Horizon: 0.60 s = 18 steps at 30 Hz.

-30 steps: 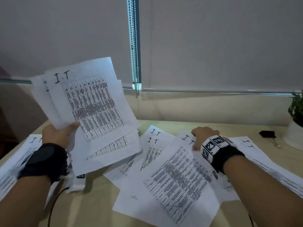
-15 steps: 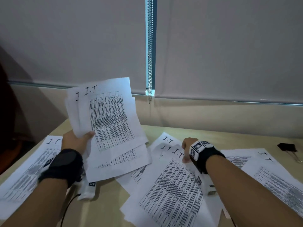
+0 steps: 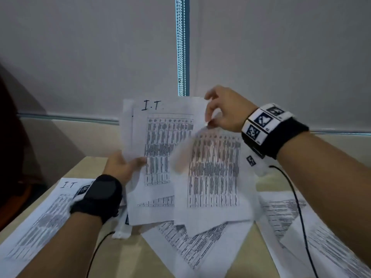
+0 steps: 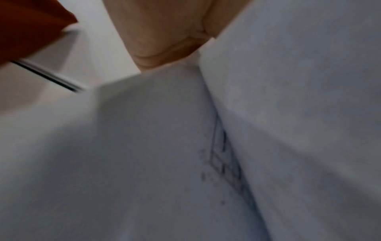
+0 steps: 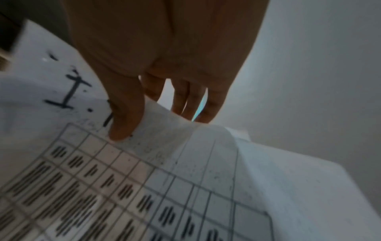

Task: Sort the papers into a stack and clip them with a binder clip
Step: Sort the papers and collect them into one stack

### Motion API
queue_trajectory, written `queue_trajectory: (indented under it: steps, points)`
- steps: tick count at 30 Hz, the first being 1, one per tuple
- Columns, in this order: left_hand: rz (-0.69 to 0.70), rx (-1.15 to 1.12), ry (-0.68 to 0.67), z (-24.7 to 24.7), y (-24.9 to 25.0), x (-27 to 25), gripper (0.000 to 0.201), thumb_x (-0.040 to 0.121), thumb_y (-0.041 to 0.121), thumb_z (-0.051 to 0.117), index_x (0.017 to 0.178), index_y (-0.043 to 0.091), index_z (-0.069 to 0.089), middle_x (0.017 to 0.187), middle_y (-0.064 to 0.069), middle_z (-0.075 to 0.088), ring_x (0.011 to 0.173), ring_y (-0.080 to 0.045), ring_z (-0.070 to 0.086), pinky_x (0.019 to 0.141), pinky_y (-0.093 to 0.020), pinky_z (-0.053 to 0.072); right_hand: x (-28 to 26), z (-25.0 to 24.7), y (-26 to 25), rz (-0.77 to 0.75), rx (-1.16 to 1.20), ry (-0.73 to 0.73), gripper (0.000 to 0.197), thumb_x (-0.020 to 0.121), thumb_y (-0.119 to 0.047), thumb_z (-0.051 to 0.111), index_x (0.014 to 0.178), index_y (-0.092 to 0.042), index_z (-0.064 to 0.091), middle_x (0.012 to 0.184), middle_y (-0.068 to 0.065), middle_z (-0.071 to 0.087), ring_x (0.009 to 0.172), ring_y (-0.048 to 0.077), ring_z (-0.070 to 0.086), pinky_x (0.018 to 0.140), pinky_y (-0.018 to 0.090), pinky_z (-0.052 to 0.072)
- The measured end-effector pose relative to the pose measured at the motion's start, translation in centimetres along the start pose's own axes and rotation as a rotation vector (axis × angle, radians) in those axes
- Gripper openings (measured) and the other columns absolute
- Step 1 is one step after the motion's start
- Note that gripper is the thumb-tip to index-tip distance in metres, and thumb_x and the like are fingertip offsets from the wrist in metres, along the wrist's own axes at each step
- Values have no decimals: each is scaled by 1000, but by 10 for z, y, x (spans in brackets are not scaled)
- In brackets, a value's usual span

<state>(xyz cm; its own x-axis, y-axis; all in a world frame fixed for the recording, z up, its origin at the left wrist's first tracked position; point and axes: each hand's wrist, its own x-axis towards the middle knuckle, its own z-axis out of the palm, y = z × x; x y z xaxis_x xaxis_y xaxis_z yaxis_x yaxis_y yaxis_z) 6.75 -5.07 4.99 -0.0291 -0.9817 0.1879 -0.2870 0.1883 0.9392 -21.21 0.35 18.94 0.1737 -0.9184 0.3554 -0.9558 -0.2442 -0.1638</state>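
My left hand (image 3: 124, 167) grips a loose bundle of printed sheets (image 3: 160, 141) marked "I.T", held upright above the desk. My right hand (image 3: 220, 115) pinches the top edge of one more printed sheet (image 3: 212, 177) and holds it against the right side of the bundle. In the right wrist view the thumb (image 5: 123, 117) presses the sheet (image 5: 144, 179) against the fingers behind it. The left wrist view shows only blurred paper (image 4: 185, 146) and part of the hand (image 4: 164, 32). More sheets lie on the desk at left (image 3: 46, 217), centre (image 3: 192, 243) and right (image 3: 313, 233). No binder clip is in view.
The wooden desk (image 3: 140, 257) meets a wall with grey roller blinds (image 3: 80, 57); a bead chain (image 3: 181, 47) hangs between them. Black cables (image 3: 299, 207) run from the wrist cameras across the papers.
My right hand lifted a sheet off the desk and brought it up against the bundle. The left hand shifted the bundle toward the centre. The view panned left, so the clip left the frame.
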Motion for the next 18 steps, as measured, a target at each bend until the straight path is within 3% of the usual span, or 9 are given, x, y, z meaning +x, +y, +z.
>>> queue_trajectory:
  steps: [3,6,7,9,10,11,12,15,18]
  points:
    - [85,-14,-109,23,17,-8,14,78,6,74,73,16,66,51,17,66,51,5,61,51,-9,45,18,-14,-14,-101,-188,74,17,76,-35,72,89,-24,68,136,3,48,132,23,36,109,47,30]
    - [113,-98,-124,37,25,-18,17,80,7,72,75,20,64,53,26,65,54,8,62,56,-7,51,20,-17,-15,-44,-74,0,16,77,-27,74,89,-22,64,104,0,64,102,22,59,98,41,45]
    - [109,-147,-139,41,25,-23,11,81,22,72,77,21,62,54,27,65,57,6,63,57,-9,52,19,-16,-13,-18,-14,-1,16,76,-23,75,86,-23,64,99,0,65,96,22,61,94,41,48]
    - [131,-236,-156,46,27,-33,57,55,73,70,80,23,58,56,30,64,56,5,63,49,-5,47,16,-12,-8,18,55,14,18,73,-17,77,78,-24,61,94,0,66,91,22,62,90,42,51]
    - [132,-245,-162,48,27,-36,77,36,84,66,82,23,57,58,31,64,56,9,63,48,-4,44,13,-11,-6,27,66,17,20,72,-17,78,73,-25,59,92,-1,65,90,22,62,89,42,51]
    - [124,-235,-171,51,26,-37,81,32,83,68,85,23,58,61,32,65,59,13,62,49,-3,44,12,-8,-4,33,79,22,23,72,-16,78,70,-26,57,91,-2,64,89,21,62,89,42,51]
    - [124,-207,-178,54,26,-38,69,42,72,75,88,23,60,64,30,67,62,15,63,53,-3,44,12,-6,-1,37,102,26,21,72,-16,78,70,-25,59,90,-3,63,89,20,62,89,42,51]
    - [98,-173,-136,65,20,-36,27,73,15,78,96,16,64,70,20,67,60,15,63,55,-3,47,13,-1,5,24,163,85,19,72,-15,77,88,-18,69,96,0,66,92,19,63,93,37,50]
    - [42,-236,-47,63,19,-30,30,78,4,73,104,11,63,83,7,66,65,2,66,68,-13,53,11,-3,16,11,163,224,39,75,-20,74,112,-22,61,113,1,58,99,10,51,91,24,39]
